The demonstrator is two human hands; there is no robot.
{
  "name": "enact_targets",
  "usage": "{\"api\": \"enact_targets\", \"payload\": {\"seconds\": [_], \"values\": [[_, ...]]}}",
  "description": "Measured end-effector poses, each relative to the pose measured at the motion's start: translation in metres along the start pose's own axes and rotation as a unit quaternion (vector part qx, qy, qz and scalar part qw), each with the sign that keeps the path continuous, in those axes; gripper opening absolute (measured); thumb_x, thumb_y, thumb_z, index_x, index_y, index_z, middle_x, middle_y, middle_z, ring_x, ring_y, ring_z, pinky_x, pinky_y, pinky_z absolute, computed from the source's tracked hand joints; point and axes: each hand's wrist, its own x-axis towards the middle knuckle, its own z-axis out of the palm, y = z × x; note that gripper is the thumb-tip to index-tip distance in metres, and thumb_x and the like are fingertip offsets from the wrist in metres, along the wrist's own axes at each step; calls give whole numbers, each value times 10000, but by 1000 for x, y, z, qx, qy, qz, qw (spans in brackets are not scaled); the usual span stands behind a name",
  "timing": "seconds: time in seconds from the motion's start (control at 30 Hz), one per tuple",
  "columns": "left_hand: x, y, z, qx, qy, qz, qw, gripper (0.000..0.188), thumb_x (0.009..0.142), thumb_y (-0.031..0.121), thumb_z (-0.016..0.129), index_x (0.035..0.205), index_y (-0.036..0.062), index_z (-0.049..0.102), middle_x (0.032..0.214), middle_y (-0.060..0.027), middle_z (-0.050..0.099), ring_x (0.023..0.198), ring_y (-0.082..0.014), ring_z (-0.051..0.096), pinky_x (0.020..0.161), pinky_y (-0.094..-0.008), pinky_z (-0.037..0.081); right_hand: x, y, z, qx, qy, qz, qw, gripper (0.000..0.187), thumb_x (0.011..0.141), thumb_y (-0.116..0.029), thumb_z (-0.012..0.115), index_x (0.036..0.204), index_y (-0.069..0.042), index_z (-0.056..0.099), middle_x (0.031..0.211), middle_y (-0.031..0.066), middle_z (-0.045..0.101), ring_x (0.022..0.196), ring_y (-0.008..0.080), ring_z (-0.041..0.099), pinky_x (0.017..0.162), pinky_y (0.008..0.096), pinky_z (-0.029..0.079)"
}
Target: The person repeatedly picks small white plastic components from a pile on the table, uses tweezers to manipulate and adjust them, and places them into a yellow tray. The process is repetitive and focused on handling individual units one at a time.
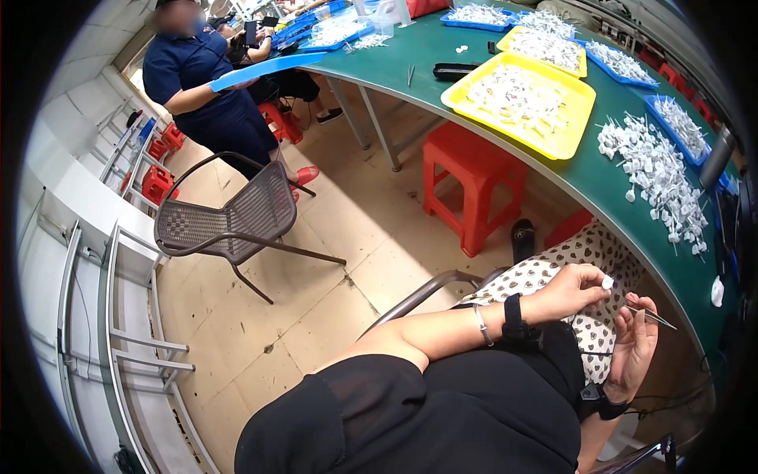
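My left hand (575,291) pinches a small white part (607,282) between thumb and fingertips, above my lap near the table's edge. Just beside it, my right hand (634,341) is closed on a pair of metal tweezers (655,317), whose tips point away to the right. The two hands are close together but apart. On the green table (580,178) in front of them lies a loose heap of small white parts with thin stems (659,178). A single white piece (717,291) rests near the right end of the table.
Yellow trays (580,142) and blue trays (657,103) of white parts stand along the table. A black case (455,72) lies behind. Below is a red stool (472,158); a brown chair (260,201) stands left. A person (193,79) holds a blue tray (268,69).
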Motion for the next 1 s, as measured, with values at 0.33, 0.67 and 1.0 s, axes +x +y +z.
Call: {"api": "enact_targets", "payload": {"seconds": [0.33, 0.67, 1.0], "values": [[-5, -6, 2, 3, -21, 1, 1000, 126, 1002, 87, 650, 1065, -19, 677, 862, -22, 682, 771, -79, 631, 712, -243, 534, -1, -3, -4, -24, -12, -5, 1000, 323, 1016, -45, 603, 1319, 22, 515, 1240, 155, 609, 980, 145, 700, 841, 222, 626], [-7, -5, 4, 26, -32, 3, 999, 153, 1008, 121, 657, 1060, -19, 686, 861, -27, 691, 755, -75, 640, 691, -247, 542, -2, -5, 1, -29, -12, 0, 1000, 284, 1007, -81, 633, 1255, 12, 530, 1191, 145, 630, 964, 162, 711, 809, 238, 624], [-4, -10, 3, -14, -26, -19, 999, 128, 1006, 111, 652, 1047, -4, 689, 864, -20, 694, 765, -75, 646, 704, -241, 544, -4, -8, 0, -11, -3, 2, 1000, 274, 1014, -117, 634, 1243, -2, 538, 1166, 147, 636, 947, 175, 693, 800, 261, 612]]}}
